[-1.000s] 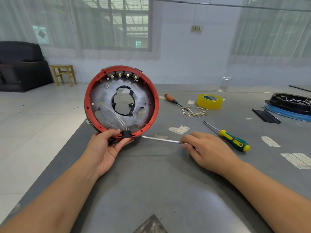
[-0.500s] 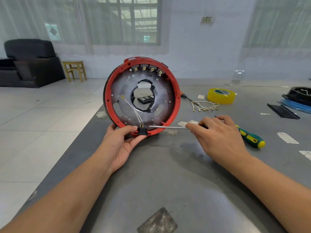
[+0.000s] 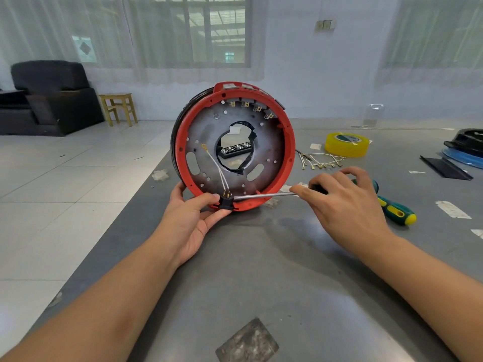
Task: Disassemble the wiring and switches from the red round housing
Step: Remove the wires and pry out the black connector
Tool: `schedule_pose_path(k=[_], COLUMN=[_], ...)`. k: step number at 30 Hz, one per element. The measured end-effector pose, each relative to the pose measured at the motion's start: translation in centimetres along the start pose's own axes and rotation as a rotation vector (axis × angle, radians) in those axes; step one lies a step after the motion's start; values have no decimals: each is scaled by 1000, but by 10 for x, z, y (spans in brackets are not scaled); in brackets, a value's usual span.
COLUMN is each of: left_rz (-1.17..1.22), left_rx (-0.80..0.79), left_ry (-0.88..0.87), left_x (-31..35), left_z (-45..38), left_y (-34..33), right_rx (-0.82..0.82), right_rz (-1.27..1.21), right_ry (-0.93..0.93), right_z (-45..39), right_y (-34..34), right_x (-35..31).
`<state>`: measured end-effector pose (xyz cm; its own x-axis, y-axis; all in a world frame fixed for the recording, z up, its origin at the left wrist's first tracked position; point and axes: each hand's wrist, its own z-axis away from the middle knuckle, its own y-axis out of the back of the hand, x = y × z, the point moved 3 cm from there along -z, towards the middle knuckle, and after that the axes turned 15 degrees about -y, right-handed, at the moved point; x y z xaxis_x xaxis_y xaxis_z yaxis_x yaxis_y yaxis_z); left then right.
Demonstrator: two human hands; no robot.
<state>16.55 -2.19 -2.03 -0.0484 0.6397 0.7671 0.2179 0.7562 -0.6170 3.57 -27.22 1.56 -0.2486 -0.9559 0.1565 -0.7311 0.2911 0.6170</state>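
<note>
we see the red round housing [image 3: 286, 152] standing on its edge near the left edge of the worktop [image 3: 287, 270], open side toward us. inside it sit a grey plate with a ragged middle hole, four switches [image 3: 251, 107] in a row along the top rim, and two white wires [image 3: 218, 169] running down to a black plug [image 3: 226, 203] at the bottom rim. our left hand [image 3: 194, 219] cups the housing from below, thumb and fingers pinching the plug. our right hand [image 3: 342, 202] grips a screwdriver [image 3: 264, 196] by its dark handle; the metal shaft lies level and its tip seems to touch the plug, though we cannot be sure. behind the right hand lie a green and yellow screwdriver [image 3: 396, 211], a bunch of loose wires [image 3: 320, 160] and a roll of yellow tape [image 3: 346, 144]. a black tray [image 3: 467, 139] sits at the right edge on something blue; its contents are too cropped to tell.
</note>
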Motion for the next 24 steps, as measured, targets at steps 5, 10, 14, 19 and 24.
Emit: schedule_pose_path(k=[5,10,14,19,24], left_rz=[-36,-39,-79,-116,-122], left_rx=[-10,-46,-76,-110,-96], left_ry=[9,30,50,80,94], left_x=[-1,-2,-4,-5,-4], left_z=[1,0,-1,-2,-3], left_y=[-1,0,2,1,2], right_rx=[-10,-17,-56,-94,-115], right_rz=[-42,-94,-109,-115,-139], right_ry=[-7,-9,12,9,-30], right_z=[1,1,0,1,4], right_y=[-4,-7,-5,-2,-2], right_x=[1,4,6,5,0])
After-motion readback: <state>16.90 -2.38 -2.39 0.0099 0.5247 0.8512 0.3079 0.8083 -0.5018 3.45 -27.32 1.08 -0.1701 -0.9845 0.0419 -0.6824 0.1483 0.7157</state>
